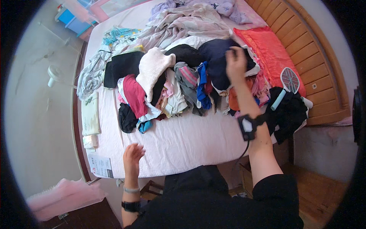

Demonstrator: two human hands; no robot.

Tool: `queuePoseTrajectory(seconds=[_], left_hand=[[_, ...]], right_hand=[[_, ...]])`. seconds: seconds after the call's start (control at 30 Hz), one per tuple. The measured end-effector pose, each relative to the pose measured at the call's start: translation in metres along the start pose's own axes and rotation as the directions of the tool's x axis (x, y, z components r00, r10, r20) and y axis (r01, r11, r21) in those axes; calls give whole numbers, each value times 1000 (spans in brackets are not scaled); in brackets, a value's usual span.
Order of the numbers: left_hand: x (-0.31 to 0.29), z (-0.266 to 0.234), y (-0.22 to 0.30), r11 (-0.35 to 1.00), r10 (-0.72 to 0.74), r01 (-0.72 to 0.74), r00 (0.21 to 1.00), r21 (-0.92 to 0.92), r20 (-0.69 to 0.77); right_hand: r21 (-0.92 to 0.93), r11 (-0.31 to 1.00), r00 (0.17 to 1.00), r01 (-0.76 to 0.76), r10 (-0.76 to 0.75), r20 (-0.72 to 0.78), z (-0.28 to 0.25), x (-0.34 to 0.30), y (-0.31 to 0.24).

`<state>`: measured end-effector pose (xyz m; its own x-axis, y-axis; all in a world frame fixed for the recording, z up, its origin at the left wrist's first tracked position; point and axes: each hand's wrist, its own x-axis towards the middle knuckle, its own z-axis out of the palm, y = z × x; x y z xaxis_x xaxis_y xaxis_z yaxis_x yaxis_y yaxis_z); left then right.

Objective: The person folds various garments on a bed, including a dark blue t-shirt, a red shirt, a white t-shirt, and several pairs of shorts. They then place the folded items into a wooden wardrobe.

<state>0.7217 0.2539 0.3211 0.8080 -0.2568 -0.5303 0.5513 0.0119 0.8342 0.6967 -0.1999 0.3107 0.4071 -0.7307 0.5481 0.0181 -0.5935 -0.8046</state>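
Note:
A heap of clothes lies across the bed. My right hand is stretched over its right side, on or just above a dark navy garment. Motion smears those fingers, so I cannot tell whether they grip cloth. Near the bed's front edge my left hand hovers with nothing in it, fingers loosely bent and apart. In the heap are a fluffy white garment, a dark pink one, a grey one with pink stripes, a blue one and a black one.
A rumpled pale blanket covers the far side of the bed. To the right lie a red pillow, an electric fly swatter and black clothing, beside the wooden headboard. A printed sheet rests at the left corner.

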Motion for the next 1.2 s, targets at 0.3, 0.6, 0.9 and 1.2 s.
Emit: queuePoseTrajectory(seconds=[0.3, 0.6, 0.9, 1.2], left_hand=[[61, 87, -8, 860, -241, 422, 831, -285, 502], [45, 69, 2, 992, 78, -29, 902, -123, 425], [-17, -60, 3, 869, -286, 5, 822, 495, 493], [6, -86, 4, 969, -141, 205, 916, -136, 375]], right_hand=[[311, 948, 564, -70, -219, 796, 38, -186, -143], [254, 775, 814, -578, 529, 240, -6, -179, -49], [577, 49, 396, -815, 775, 493, 23, -101, 26], [97, 936, 563, -339, 119, 817, 95, -218, -172]])
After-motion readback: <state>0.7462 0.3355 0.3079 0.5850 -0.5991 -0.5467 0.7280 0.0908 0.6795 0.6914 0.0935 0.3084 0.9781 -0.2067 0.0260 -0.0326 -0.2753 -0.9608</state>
